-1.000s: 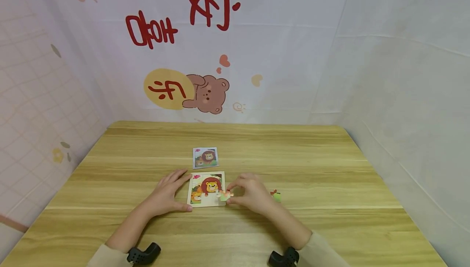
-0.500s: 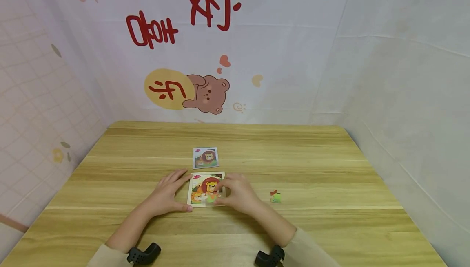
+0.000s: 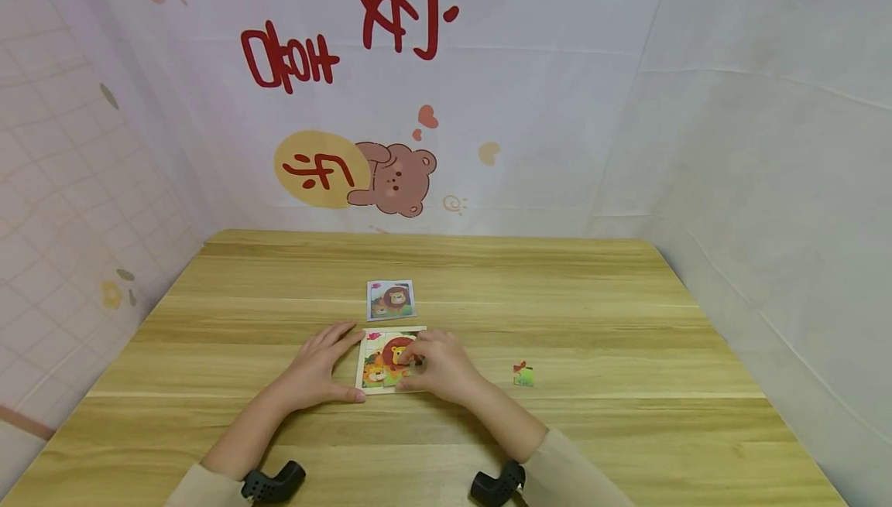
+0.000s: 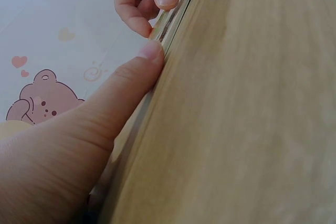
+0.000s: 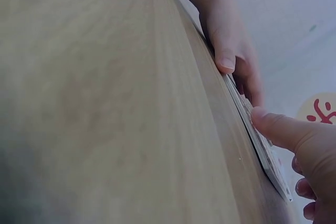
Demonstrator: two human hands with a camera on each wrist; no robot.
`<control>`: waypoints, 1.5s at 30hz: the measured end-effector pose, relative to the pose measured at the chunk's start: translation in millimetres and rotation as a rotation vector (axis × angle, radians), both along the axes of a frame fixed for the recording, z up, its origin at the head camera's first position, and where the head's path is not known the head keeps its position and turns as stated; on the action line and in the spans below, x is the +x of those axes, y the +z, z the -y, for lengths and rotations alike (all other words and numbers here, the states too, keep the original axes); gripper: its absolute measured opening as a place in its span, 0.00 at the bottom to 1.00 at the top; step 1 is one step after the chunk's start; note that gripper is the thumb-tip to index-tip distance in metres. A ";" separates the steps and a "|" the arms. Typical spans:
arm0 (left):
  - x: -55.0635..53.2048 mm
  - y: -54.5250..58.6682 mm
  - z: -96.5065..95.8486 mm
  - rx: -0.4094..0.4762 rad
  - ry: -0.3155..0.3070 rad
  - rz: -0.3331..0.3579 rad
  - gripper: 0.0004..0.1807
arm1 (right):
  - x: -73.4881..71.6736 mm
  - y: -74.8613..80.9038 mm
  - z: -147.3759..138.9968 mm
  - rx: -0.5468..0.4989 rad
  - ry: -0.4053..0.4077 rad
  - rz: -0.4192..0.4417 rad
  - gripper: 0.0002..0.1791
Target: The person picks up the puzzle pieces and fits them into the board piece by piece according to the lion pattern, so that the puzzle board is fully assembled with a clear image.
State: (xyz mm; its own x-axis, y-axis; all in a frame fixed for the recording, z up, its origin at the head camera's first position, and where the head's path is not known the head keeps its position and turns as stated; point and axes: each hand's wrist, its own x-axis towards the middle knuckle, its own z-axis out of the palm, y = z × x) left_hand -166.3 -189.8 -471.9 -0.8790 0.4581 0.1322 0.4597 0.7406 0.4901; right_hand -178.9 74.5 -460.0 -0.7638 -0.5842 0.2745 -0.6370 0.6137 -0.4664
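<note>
A lion jigsaw puzzle in a pale shallow frame (image 3: 393,329) lies flat on the table. My left hand (image 3: 315,368) is spread along its left side, with the thumb at the lower left corner and a fingertip near the upper left one. Over the lower right part of the picture, my right hand (image 3: 446,368) pinches a green and orange puzzle piece (image 3: 394,377) between thumb and fingers. That piece sits low in the frame beside the small lion, partly covered by the fingers. In the right wrist view the thumb (image 5: 273,127) comes down at the frame's edge.
One loose puzzle piece (image 3: 524,374), green with some red, lies on the wooden table (image 3: 613,321) to the right of my right hand. Just behind the frame is a picture card (image 3: 391,300) with the same lion scene. A white printed cloth (image 3: 530,104) hangs behind the table.
My right hand has moved left with the puzzle piece, from the frame's right edge into its lower part. The left hand and the frame have stayed put.
</note>
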 end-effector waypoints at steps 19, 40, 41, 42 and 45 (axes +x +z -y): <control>-0.4 -1.8 -1.6 0.006 0.001 -0.008 0.58 | -5.2 -7.2 2.5 -0.042 0.038 0.043 0.12; 0.4 0.7 -1.2 -0.005 0.007 -0.007 0.58 | -8.0 -8.3 7.3 0.015 0.109 0.039 0.11; 0.5 0.6 -1.4 -0.006 0.007 -0.005 0.58 | -8.1 -7.9 6.6 0.005 0.110 0.041 0.11; 0.7 0.8 -1.6 -0.007 0.007 -0.006 0.58 | -8.0 -7.2 5.6 -0.011 0.115 0.037 0.11; 0.9 1.6 -3.0 -0.003 0.003 -0.006 0.58 | -6.5 -4.6 0.7 -0.077 0.126 0.040 0.12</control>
